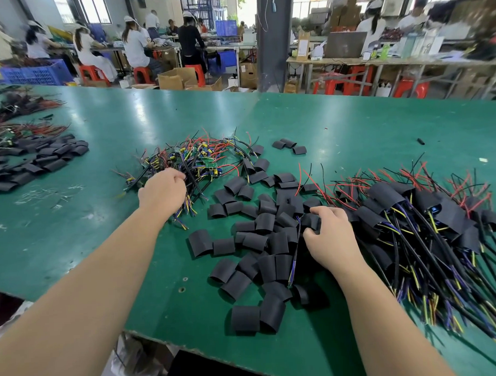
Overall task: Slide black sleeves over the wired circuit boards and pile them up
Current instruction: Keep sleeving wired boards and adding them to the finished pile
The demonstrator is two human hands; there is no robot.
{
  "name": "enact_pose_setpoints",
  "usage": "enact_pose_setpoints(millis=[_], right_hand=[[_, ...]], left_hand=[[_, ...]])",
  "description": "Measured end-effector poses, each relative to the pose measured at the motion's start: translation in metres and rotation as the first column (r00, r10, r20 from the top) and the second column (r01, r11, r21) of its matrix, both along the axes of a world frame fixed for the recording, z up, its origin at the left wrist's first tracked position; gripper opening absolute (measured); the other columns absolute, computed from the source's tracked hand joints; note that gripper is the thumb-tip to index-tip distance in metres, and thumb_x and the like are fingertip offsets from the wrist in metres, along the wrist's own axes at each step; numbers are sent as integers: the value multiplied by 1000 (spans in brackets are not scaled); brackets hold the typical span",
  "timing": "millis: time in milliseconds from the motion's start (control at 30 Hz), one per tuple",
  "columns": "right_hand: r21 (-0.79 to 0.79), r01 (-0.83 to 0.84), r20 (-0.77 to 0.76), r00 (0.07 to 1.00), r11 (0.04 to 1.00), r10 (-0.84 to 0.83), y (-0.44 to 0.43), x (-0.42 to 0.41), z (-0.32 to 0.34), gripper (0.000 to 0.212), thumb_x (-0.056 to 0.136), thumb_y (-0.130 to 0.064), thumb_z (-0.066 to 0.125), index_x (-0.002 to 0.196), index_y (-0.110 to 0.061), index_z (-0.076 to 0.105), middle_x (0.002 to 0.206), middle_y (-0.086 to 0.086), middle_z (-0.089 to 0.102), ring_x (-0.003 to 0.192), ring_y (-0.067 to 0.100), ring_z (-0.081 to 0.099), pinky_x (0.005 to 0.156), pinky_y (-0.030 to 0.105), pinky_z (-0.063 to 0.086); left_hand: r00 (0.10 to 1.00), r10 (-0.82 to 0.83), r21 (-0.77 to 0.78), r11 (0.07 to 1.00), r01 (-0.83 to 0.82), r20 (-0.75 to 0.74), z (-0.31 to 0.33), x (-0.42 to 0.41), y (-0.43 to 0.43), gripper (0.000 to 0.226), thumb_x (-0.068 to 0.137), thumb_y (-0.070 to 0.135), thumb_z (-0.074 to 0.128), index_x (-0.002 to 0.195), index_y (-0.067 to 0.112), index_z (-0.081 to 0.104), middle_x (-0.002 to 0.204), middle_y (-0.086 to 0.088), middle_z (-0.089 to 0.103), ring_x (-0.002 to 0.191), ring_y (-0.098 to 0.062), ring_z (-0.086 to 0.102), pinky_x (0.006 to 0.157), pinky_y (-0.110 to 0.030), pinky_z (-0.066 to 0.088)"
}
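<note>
Sleeves (254, 241) lie scattered loose across the green table (73, 222) between both hands. Left hand (162, 192) curls its fingers round the tangle of wired circuit boards (201, 158); right hand (331, 238) pinches one sleeve (312, 221) beside the finished pile (428, 218). Another sleeve heap (38, 161) sits far left.

Pretty clearly a factory assembly floor. I'm at a long green table (351, 122) heaped with black sleeves (260, 238) and wired boards (195, 158). Behind it, rows of workers (136, 48) in white caps sit on red plastic stools (92, 73) at more benches, with blue crates (34, 73) and cardboard boxes (175, 78) on the floor.
</note>
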State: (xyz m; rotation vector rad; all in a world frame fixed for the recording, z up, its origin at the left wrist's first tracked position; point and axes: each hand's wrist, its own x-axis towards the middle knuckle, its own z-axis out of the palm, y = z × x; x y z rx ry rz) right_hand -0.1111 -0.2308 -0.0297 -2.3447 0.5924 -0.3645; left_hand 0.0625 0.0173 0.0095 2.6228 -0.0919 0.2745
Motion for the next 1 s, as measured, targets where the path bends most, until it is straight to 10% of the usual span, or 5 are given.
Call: enact_pose_setpoints(millis=[300,433,600,733,1000], right_hand=[[-44,9,112,994,999,-4,1,-2,4,40,87,-10,56,127,-14,58,132,7,45,122,22,45,97,22,32],[198,-88,253,967,976,36,3,-1,13,31,87,-3,57,111,-18,69,101,-6,65,85,7,60,78,17,42],[866,-403,427,904,297,-18,9,-3,26,45,81,20,41,109,-7,64,84,8,70,54,13,54,47,16,36],[960,-264,269,963,96,-35,7,-5,30,22,89,3,44,96,-1,64,78,12,71,51,13,59,45,16,44],[941,-6,-49,987,338,154,-1,-8,27,49,86,-43,56,92,4,68,76,18,70,39,12,49,30,16,30]], left_hand=[[825,-455,-227,811,539,334,-1,-52,-17,42,94,-6,44,115,21,68,96,3,63,78,1,54,72,-7,39],[663,-670,-150,657,739,333,-12,-85,-25,55,85,-20,44,113,19,71,94,4,64,76,-6,55,73,-20,46],[549,-763,-91,554,827,343,-30,-107,-29,64,72,-31,43,108,13,73,91,1,66,76,-21,60,69,-29,48],[561,-729,-99,573,814,392,-33,-112,-23,63,76,-28,40,106,16,74,90,4,67,79,-15,61,72,-32,48],[716,-581,-161,722,673,386,-29,-124,-13,65,84,-9,37,101,46,67,100,25,61,96,-1,54,91,-30,21]])
